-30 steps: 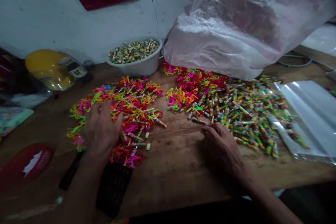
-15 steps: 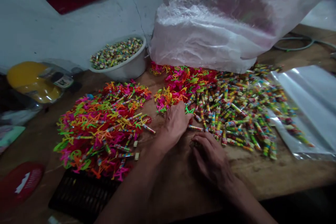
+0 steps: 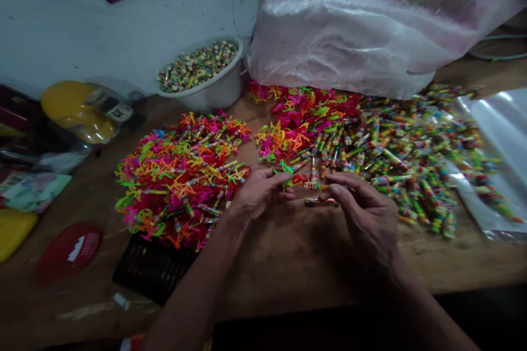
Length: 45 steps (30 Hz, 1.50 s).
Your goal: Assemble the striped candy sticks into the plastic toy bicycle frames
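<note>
Between thumb and fingers my left hand (image 3: 259,193) pinches a green plastic piece (image 3: 285,169), with a small red piece (image 3: 299,179) beside it. My right hand (image 3: 364,203) is closed at the fingertips on a small candy-filled tube (image 3: 316,186), which points toward the left hand. Another tube (image 3: 319,202) lies on the wooden table just below. Left of my hands is a heap of bright plastic pieces with tubes (image 3: 173,186). Behind them lies a pile of loose plastic pieces (image 3: 284,140), and to the right spreads a large pile of filled tubes (image 3: 411,159).
A white basin (image 3: 222,85) of small pieces stands by the wall. A large plastic bag (image 3: 337,38) rests behind the piles. Clear bags (image 3: 510,148) lie right. A black tray (image 3: 152,269), a red object (image 3: 68,252) and a yellow packaged item (image 3: 74,109) are left.
My left hand has come back from the loose plastic pieces with a green one. My right hand has lifted and turned, now showing a tube at its fingertips. The view has shifted.
</note>
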Each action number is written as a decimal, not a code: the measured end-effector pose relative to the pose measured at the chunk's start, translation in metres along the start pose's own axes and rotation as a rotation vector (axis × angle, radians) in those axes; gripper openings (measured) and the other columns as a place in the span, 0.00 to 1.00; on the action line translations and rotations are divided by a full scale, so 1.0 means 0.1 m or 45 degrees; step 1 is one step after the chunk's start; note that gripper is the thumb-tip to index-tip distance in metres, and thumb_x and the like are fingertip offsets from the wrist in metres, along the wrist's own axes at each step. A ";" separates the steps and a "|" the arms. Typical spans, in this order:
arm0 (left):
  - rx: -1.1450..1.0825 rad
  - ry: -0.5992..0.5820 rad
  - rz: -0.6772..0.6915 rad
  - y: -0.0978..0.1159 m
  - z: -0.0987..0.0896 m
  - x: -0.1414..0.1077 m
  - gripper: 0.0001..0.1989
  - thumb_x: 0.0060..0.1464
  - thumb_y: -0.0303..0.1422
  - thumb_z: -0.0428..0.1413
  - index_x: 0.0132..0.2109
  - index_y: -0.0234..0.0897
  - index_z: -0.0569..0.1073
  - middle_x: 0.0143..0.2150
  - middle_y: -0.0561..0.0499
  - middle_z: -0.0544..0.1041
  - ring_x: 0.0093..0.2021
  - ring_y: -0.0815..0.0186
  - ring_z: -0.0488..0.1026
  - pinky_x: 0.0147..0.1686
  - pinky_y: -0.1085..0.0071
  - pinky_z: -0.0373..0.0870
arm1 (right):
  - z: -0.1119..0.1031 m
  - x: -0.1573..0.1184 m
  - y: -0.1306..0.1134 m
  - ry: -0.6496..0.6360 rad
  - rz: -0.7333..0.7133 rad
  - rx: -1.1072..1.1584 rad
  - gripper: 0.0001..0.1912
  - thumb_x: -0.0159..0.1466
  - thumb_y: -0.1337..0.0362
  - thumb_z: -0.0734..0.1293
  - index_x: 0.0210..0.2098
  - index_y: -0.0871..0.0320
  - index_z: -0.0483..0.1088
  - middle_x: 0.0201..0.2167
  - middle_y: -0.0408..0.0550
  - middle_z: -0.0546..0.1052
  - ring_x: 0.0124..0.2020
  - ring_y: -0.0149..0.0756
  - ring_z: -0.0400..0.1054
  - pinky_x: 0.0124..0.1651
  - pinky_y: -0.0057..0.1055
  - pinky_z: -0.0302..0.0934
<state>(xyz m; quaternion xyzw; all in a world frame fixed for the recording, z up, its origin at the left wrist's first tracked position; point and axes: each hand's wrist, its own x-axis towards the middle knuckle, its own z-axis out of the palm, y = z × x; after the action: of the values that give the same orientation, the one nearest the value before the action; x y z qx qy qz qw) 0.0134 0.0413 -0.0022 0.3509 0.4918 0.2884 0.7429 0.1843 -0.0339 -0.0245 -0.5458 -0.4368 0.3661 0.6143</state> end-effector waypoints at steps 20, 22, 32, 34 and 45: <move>-0.175 -0.333 -0.139 -0.25 -0.12 -0.48 0.11 0.49 0.30 0.59 0.40 0.27 0.73 0.33 0.46 0.76 0.25 0.71 0.72 0.26 0.74 0.71 | 0.03 -0.11 0.03 -0.575 0.278 0.060 0.09 0.64 0.61 0.62 0.40 0.54 0.72 0.25 0.40 0.69 0.25 0.24 0.62 0.28 0.21 0.57; -0.200 -0.346 -0.150 -0.25 -0.11 -0.47 0.11 0.50 0.31 0.59 0.39 0.27 0.73 0.32 0.47 0.76 0.24 0.71 0.72 0.25 0.74 0.71 | 0.01 -0.11 0.02 -0.594 0.201 0.003 0.08 0.64 0.62 0.62 0.39 0.53 0.73 0.27 0.41 0.71 0.27 0.24 0.64 0.30 0.21 0.58; -0.302 -0.456 -0.234 -0.31 -0.08 -0.41 0.11 0.51 0.30 0.57 0.40 0.27 0.74 0.36 0.42 0.78 0.26 0.68 0.76 0.29 0.72 0.72 | -0.05 -0.25 0.02 -0.485 -0.054 -0.048 0.12 0.63 0.70 0.63 0.43 0.50 0.73 0.38 0.42 0.75 0.39 0.29 0.69 0.40 0.25 0.64; -0.319 -0.481 -0.230 -0.33 -0.08 -0.41 0.12 0.51 0.30 0.57 0.41 0.27 0.74 0.36 0.41 0.78 0.27 0.67 0.76 0.28 0.72 0.72 | -0.06 -0.28 0.01 -0.464 -0.081 -0.067 0.13 0.63 0.71 0.63 0.42 0.50 0.73 0.38 0.43 0.74 0.40 0.30 0.69 0.41 0.26 0.64; -0.152 -0.503 -0.345 -0.36 -0.07 -0.45 0.09 0.47 0.30 0.59 0.35 0.27 0.73 0.29 0.44 0.78 0.25 0.64 0.76 0.24 0.72 0.72 | -0.27 -0.23 -0.02 -0.741 -0.436 -0.368 0.20 0.61 0.77 0.60 0.46 0.50 0.72 0.42 0.47 0.75 0.42 0.34 0.71 0.39 0.28 0.65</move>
<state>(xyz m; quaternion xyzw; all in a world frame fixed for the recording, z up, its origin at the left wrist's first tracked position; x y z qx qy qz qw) -0.0056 -0.0130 -0.0089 0.2867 0.3617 0.1404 0.8759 0.2015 -0.0650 -0.0268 -0.4187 -0.7256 0.3324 0.4332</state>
